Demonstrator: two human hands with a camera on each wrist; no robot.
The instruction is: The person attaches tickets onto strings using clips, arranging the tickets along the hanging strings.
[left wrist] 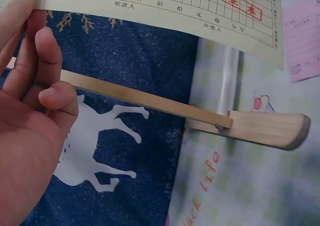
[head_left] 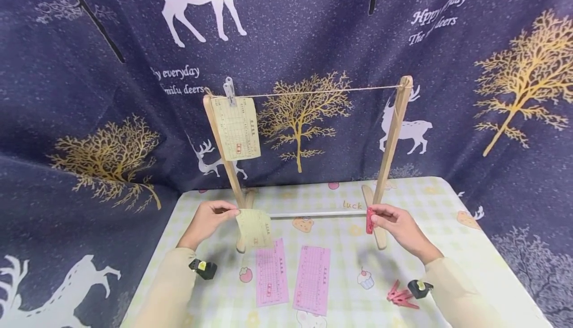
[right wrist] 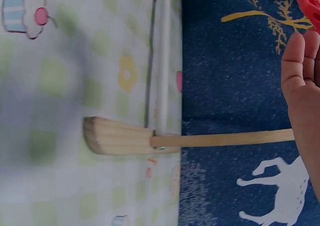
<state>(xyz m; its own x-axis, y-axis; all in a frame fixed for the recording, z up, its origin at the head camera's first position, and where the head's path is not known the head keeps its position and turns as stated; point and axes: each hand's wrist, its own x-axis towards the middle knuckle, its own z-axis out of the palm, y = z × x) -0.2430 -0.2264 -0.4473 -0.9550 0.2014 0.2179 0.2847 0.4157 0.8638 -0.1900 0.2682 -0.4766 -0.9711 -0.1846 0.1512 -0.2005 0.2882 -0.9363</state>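
My left hand point(head_left: 214, 220) pinches a pale yellow printed receipt slip point(head_left: 255, 228) by its upper left corner, off the table near the rack's left foot. In the left wrist view the slip point(left wrist: 165, 15) shows a red stamped box. A red clothespin point(head_left: 369, 220) is held between thumb and fingers of my right hand point(head_left: 396, 226), near the right post. Only part of that clothespin point(right wrist: 311, 6) enters the right wrist view. Another yellow slip point(head_left: 237, 129) hangs from the string point(head_left: 309, 92) at the left end, under a grey-white clothespin point(head_left: 230, 89).
Two pink slips point(head_left: 271, 276) point(head_left: 312, 281) lie on the checked tablecloth point(head_left: 344, 308). Several red clothespins point(head_left: 401, 295) rest by my right wrist. The wooden rack has a left post point(head_left: 226, 161), a right post point(head_left: 390, 144) and a white crossbar point(head_left: 318, 213). A dark blue curtain hangs behind.
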